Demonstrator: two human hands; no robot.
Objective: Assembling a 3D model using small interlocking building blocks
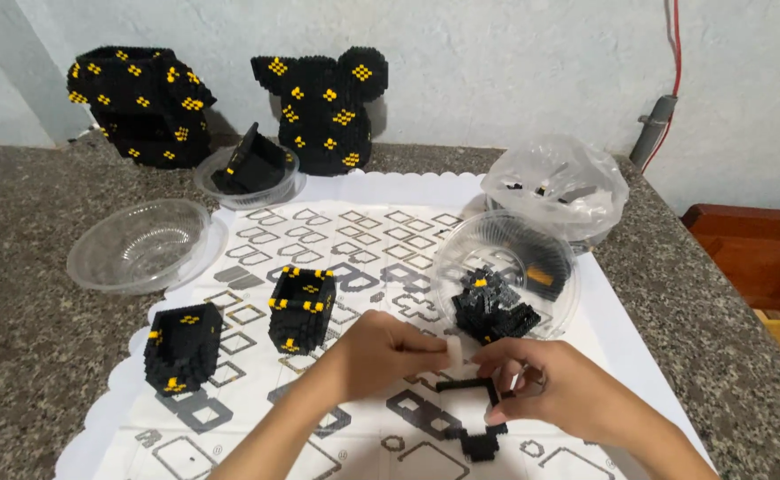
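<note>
Both hands met over the black brick frame, right hand nearer to it.

Nearest you, a small black brick cluster lay on the printed sheet. Just above it, your right hand was pinched on the black brick frame, whose long axis ran left-right, pointing at your left hand. Left fingers were curled closed on a small white piece; what it is, can't tell. Beyond: clear bowl of black bricks, two built black-yellow blocks to the left.

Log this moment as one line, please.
left hand: pinches small white piece | right hand: holds black brick frame | below: instruction sheet
</note>
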